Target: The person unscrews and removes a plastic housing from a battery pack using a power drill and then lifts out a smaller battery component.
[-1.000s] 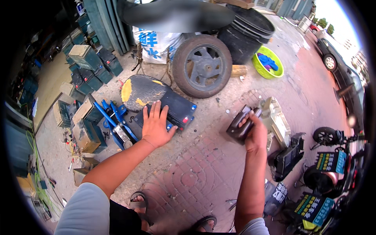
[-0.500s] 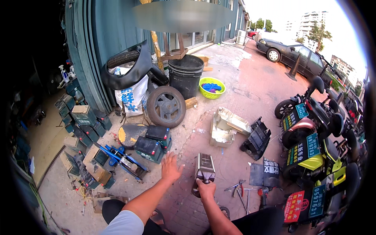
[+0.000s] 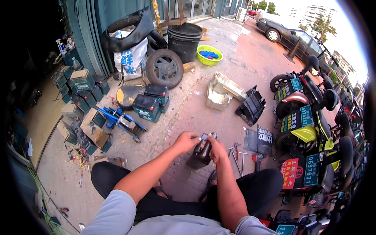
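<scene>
In front of my knees is a dark, glossy box (image 3: 199,158) with a handle-like bar across its top. My right hand (image 3: 217,149) is closed on the upper right side of this box, thumb near its top edge. My left hand (image 3: 187,142) is at the box's upper left, fingers pinched together close to the top; whatever they pinch is too small to make out. Red-handled pliers (image 3: 235,153) lie on the brick paving just right of the box, beside a red and black power drill (image 3: 257,157).
Black batteries (image 3: 145,107), a blue floor jack (image 3: 117,119) and more stacked batteries (image 3: 83,80) are to the left. Ahead lie a cream plastic housing (image 3: 220,91) and a black plastic tray (image 3: 251,106). Parked scooters (image 3: 301,133) line the right; a wheel (image 3: 165,69) leans farther back.
My left hand, open and outstretched before, has come over to the box with its fingers pinched. The box has come nearer and tilted. My view has dipped, showing my lap.
</scene>
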The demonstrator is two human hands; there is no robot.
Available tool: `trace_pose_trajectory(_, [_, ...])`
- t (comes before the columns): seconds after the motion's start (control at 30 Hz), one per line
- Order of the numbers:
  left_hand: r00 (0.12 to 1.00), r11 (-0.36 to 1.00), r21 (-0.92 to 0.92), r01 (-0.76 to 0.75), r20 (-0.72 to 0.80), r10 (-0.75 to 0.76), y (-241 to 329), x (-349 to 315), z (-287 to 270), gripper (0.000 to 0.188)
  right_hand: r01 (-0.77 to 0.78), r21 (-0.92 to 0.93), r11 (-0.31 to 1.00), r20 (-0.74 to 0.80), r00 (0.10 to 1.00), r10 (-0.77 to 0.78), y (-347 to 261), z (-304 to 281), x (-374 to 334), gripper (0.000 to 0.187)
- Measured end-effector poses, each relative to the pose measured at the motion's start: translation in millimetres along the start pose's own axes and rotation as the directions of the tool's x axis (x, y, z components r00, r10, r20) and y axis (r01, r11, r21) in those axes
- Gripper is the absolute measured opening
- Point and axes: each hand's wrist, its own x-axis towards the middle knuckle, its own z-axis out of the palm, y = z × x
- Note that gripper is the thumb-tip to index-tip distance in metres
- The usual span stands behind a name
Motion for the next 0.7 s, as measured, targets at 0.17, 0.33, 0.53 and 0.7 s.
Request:
trace_pose_trajectory(0.17, [0.995, 0.995, -0.046, 0.087, 0.046, -0.085, 35, -11, -1, 0.029, -0.033, 0.094, 0.995, 0.154, 0.988, 0.018, -1, -19, -8, 0.048])
trace_pose_trajectory(0.33, [0.994, 0.989, -0.119, 0.088, 0.072, -0.08, 31, -2, 11, 0.03, 0.033, 0.055, 0.998, 0.035, 0.999, -0.035, -2, -16, -12, 0.048])
trace_pose_trajectory(0.53, [0.981, 0.985, -0.1, 0.139, 0.15, -0.123, 44, -1, 17, 0.034, 0.248, -0.315, 0.916, -0.25, 0.91, -0.332, -5, -19, -6, 0.041])
trace_pose_trajectory(0.7, [0.983, 0.97, -0.21, 0.12, 0.164, -0.086, 33, 4, 28, 0.04, 0.231, -0.286, 0.93, -0.128, 0.952, -0.276, 0, -17, 1, 0.044])
